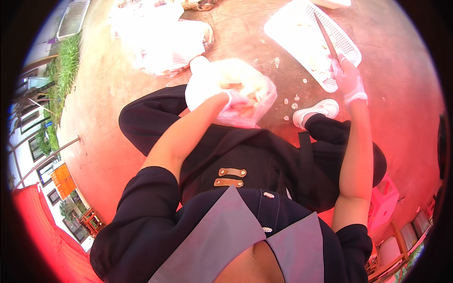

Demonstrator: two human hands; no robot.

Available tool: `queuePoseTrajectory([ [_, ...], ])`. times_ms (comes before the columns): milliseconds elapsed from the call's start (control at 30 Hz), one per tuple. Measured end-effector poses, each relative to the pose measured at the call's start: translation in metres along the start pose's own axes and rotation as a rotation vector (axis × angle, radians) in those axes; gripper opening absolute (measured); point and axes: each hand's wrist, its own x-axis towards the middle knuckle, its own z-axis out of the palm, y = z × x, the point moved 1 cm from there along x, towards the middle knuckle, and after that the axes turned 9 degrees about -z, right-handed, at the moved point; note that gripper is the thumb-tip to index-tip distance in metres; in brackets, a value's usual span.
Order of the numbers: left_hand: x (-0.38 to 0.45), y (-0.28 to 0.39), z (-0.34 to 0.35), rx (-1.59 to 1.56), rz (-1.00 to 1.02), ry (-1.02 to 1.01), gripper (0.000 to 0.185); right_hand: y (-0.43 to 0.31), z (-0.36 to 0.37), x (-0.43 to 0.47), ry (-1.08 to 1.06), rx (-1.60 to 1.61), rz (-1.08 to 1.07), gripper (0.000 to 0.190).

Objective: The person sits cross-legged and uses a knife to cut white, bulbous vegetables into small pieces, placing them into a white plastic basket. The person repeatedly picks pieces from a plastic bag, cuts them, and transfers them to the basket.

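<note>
My left hand [236, 100], in a thin see-through glove, reaches into a white plastic bag [205, 83] in front of my lap. Pale, elongated pieces [256, 92] of what looks like food fill the bag's mouth. The fingers are partly hidden among them, so their grip does not show. At the upper right, my right hand [347, 76], also gloved, grips a knife [324, 33] with its long narrow blade pointing away from me. Beneath the knife lies a white perforated plastic basket [348, 47] holding pale pieces, washed out by glare.
More white plastic bags [166, 42] stand on the concrete floor [240, 39] at the upper left. Several small pale scraps [294, 105] lie near my white shoe [316, 111]. A pink plastic stool [384, 201] is at the lower right.
</note>
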Motion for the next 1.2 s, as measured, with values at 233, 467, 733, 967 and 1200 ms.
queuePoseTrajectory([
  [233, -0.085, -0.035, -0.047, -0.578, 0.188, -0.278, 0.035, -0.011, 0.013, -0.009, 0.043, 0.041, -0.059, 0.028],
  [467, -0.135, -0.048, -0.039, -0.500, 0.290, -0.416, 0.042, -0.053, 0.038, -0.039, -0.293, 0.498, -0.018, 0.020],
  [733, -0.169, -0.015, -0.002, -0.737, 0.686, -0.492, 0.021, -0.127, 0.069, -0.079, -0.358, 0.606, -0.187, 0.036],
  [967, -0.183, 0.023, 0.014, -0.637, 0.836, -0.563, 0.044, -0.139, 0.056, -0.073, -0.338, 0.663, -0.183, 0.030],
  [1200, -0.187, 0.035, 0.014, -0.602, 0.928, -0.642, 0.060, -0.130, 0.059, -0.071, -0.309, 0.603, -0.221, 0.031],
])
